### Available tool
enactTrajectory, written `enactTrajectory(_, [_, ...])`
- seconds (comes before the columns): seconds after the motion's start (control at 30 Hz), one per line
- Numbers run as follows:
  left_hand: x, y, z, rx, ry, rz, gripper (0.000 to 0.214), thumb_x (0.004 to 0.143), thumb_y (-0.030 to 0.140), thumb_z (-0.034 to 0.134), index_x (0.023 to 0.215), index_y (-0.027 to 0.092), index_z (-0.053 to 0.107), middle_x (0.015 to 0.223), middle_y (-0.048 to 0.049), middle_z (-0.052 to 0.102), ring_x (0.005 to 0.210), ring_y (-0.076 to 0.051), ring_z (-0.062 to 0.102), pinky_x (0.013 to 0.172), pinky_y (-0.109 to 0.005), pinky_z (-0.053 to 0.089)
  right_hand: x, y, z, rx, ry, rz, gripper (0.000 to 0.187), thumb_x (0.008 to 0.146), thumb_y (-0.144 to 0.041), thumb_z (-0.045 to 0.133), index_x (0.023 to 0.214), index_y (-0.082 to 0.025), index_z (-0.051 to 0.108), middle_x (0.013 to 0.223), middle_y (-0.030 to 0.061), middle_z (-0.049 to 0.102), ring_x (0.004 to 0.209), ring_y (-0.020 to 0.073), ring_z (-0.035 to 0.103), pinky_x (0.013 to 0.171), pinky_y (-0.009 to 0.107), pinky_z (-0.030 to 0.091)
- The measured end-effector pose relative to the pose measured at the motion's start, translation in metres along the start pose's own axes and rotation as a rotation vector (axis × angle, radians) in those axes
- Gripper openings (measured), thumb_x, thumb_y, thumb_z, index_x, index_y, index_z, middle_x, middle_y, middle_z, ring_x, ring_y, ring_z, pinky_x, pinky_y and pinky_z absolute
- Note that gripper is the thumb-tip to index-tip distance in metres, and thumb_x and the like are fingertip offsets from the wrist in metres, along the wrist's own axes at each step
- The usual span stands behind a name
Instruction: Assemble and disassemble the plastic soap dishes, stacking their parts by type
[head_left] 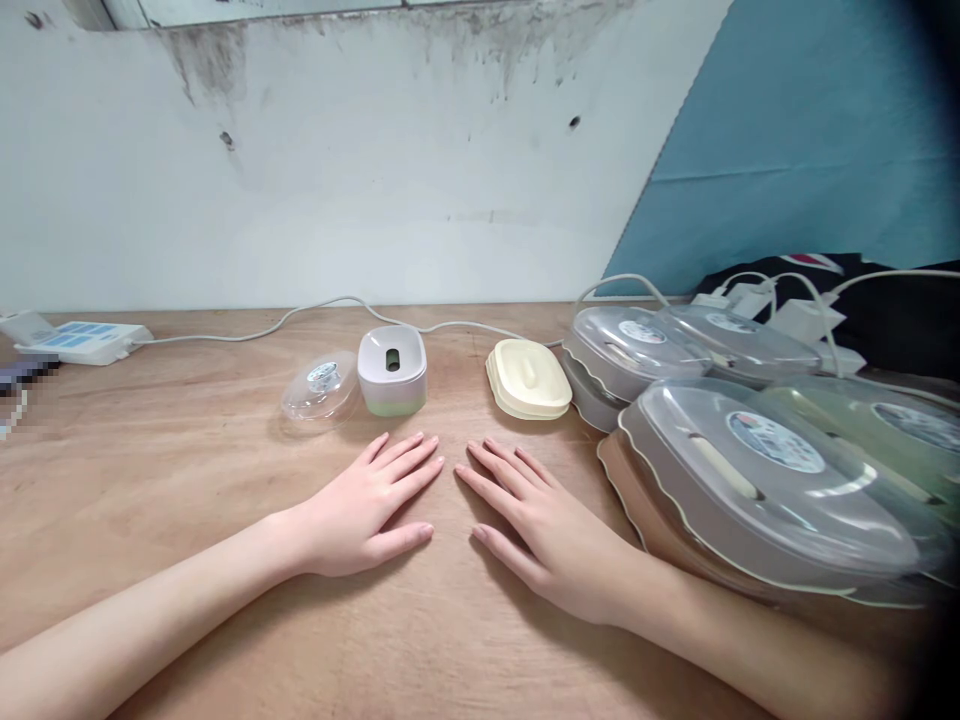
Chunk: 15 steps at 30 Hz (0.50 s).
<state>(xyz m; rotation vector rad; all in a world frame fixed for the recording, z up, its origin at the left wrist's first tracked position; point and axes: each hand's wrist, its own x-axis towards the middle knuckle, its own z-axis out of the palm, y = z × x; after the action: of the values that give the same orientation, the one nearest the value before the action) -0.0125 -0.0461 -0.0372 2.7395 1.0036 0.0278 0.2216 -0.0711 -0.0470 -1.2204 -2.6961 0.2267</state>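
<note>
My left hand (375,505) lies flat on the wooden table, palm down, fingers apart and holding nothing. Opposite it, my right hand (532,525) rests the same way, its fingertips a short gap from the left ones. Just beyond the left fingers stands a small lilac box (392,372) with a green base and a slot-like opening in its top. Touching or close to that box on the left is a clear plastic lid (321,388) with a round label. Past my right fingers sits a cream lid-shaped piece (529,380) with a raised ridge, apparently several stacked together.
Stacked trays with clear lids and round labels (776,440) crowd the right side, near my right forearm. A white power strip (94,342) lies at the far left, its cable (300,312) running along the back. Behind are a white wall (375,180) and blue cloth (795,150).
</note>
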Motion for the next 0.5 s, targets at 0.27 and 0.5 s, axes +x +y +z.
enactTrajectory(0.27, [0.017,0.000,0.003,0.002,0.284,0.036,0.043,0.091,0.024,0.037,0.132,0.010,0.037,0.140,-0.0153,0.036,0.131,-0.023,0.031,0.108,-0.041,0.030,0.000,-0.002,0.008,-0.097,0.043,0.146,0.056,0.090,-0.038,0.034,0.137,-0.007,0.036,0.142,0.0225,0.029,0.133,0.0341,0.023,0.105,0.053,0.028])
enactTrajectory(0.5, [0.112,0.010,-0.012,0.194,0.411,0.123,0.040,0.088,0.016,0.045,0.126,0.005,0.041,0.133,-0.0146,0.044,0.124,-0.018,0.040,0.102,-0.029,0.038,0.002,-0.006,0.002,-0.061,0.102,0.091,0.048,0.088,-0.029,0.038,0.131,-0.010,0.045,0.137,0.0177,0.040,0.128,0.0320,0.032,0.104,0.052,0.030])
